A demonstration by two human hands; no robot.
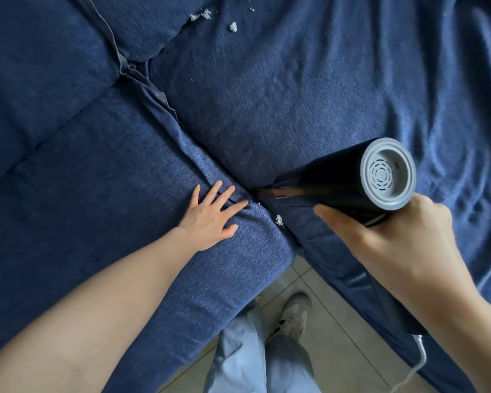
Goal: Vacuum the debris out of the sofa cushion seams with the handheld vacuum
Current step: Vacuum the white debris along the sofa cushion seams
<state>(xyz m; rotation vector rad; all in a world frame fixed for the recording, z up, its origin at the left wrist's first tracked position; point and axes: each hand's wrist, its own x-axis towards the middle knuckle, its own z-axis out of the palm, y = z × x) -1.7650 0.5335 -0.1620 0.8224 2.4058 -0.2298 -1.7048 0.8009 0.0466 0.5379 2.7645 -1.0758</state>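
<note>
A black handheld vacuum [340, 180] with a grey rear cap is gripped in my right hand [391, 236]. Its dark nozzle tip [270, 192] points into the seam [187, 131] between two blue sofa cushions. My left hand [214, 215] lies flat with fingers spread on the left cushion [111, 165], right beside the seam and the nozzle. A small white scrap of debris [279, 220] sits in the seam just in front of the nozzle. More white fluff [201, 15] and one white clump [233, 26] lie at the far end of the right cushion [295, 80].
A white cord [420, 361] hangs from the vacuum at the lower right. Below the sofa's front edge I see tiled floor [332, 330], my light jeans [238, 353] and a grey shoe [295, 316]. Rumpled blue fabric [451, 137] covers the right side.
</note>
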